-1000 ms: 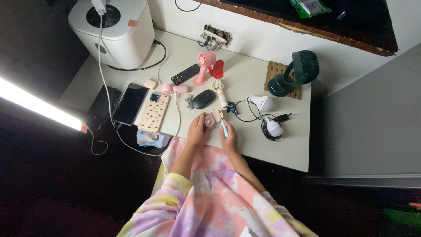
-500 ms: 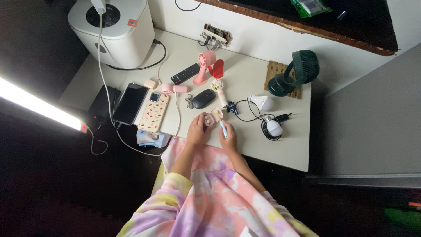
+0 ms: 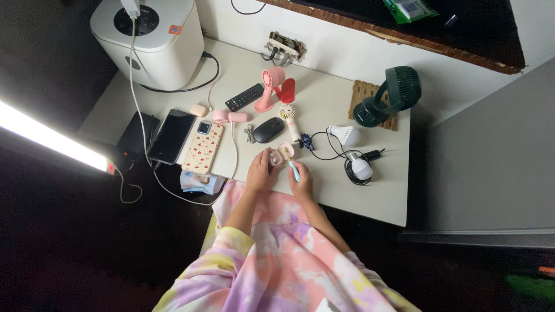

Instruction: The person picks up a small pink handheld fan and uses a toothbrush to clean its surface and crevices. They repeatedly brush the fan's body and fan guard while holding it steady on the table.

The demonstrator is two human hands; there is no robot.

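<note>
Barely shifted, left hand grips pink case, right hand pinches blue brush.

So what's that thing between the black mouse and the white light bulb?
In the head view, a small white handheld fan lies between the black mouse and the white light bulb, with black cable beside it.

A home desk corner, judging by the white table pushed against a wall with a socket at twelve o'clock, a white round-topped appliance at ten, phones at nine, small fans and bulbs scattered around.
</note>
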